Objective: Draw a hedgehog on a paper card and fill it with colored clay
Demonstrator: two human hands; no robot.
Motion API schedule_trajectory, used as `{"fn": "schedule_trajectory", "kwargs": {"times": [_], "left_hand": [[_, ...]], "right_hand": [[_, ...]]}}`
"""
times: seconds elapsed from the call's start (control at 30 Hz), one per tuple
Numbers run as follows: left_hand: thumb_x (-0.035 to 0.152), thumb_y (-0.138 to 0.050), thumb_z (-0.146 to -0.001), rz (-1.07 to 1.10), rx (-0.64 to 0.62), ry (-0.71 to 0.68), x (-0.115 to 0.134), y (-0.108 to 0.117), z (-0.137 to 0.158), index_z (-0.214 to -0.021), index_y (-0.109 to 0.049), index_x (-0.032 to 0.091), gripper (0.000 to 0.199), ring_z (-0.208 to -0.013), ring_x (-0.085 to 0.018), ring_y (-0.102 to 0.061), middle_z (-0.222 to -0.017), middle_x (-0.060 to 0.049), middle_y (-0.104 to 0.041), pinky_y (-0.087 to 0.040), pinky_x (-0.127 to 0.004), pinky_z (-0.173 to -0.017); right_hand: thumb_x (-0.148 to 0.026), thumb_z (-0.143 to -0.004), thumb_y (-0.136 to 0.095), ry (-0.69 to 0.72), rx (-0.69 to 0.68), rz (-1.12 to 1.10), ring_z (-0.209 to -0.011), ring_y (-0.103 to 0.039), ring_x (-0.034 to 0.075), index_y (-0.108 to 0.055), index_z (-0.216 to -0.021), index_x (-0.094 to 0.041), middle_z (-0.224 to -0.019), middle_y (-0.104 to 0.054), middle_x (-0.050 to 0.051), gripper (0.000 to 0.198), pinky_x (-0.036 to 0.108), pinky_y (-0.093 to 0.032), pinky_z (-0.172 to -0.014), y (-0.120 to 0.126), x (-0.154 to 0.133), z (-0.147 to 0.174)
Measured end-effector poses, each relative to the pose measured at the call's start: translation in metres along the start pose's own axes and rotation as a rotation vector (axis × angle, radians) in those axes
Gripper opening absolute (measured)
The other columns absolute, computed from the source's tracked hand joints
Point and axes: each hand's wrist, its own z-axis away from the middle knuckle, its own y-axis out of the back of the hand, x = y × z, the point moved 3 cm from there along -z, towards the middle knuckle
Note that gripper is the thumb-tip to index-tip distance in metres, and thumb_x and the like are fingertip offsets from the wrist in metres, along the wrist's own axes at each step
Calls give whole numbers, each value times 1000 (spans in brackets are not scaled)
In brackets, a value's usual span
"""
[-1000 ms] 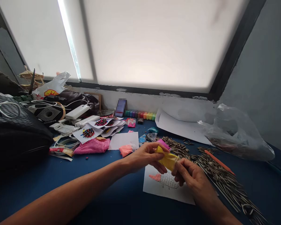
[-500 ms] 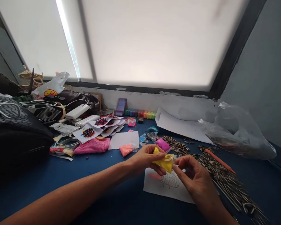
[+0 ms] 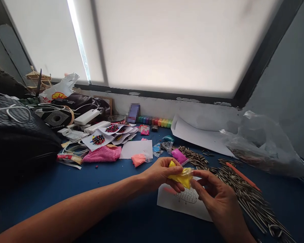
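Note:
A clear plastic packet of yellow modelling clay (image 3: 181, 178) is held up over the table. My left hand (image 3: 164, 173) is closed around its left side, thumb on top. With thumb and fingertips, my right hand (image 3: 212, 192) pinches the packet's clear right edge. Beneath lies a white sheet (image 3: 172, 202) bearing a line drawing of a scaly oval body on short legs, with a pinkish-orange patch at its left end. Part of this sheet is hidden by my hands. A magenta clay packet (image 3: 179, 156) lies just beyond, and an orange one (image 3: 138, 160) to the left.
Striped sunflower seeds (image 3: 245, 189) spread over the right side, an orange stick (image 3: 243, 176) on them. Behind stand a plastic bag (image 3: 271, 148) and large white paper (image 3: 200, 136). Decorated cards (image 3: 98, 140), a pink cloth (image 3: 102, 153) and a black bag (image 3: 20, 141) occupy the left.
The whole view has shifted slightly, so things appear further right. Both hands keep their hold on the yellow packet, with the right fingers still at its clear edge.

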Motion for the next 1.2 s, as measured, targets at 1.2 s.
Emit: {"fn": "schedule_trajectory", "kwargs": {"times": [1.2], "left_hand": [[60,-82,-51,-202,179,-17,6,-2,1,-73,-58,11,58,-60,-10,-58,-67,-1,-61,-47,-22,-56]], "right_hand": [[-37,-85,-65,227,-74,11,-60,-63,12,-75,-102,-30,-117,-66,6,21,25,-55,-49,-8,3,6]]}}
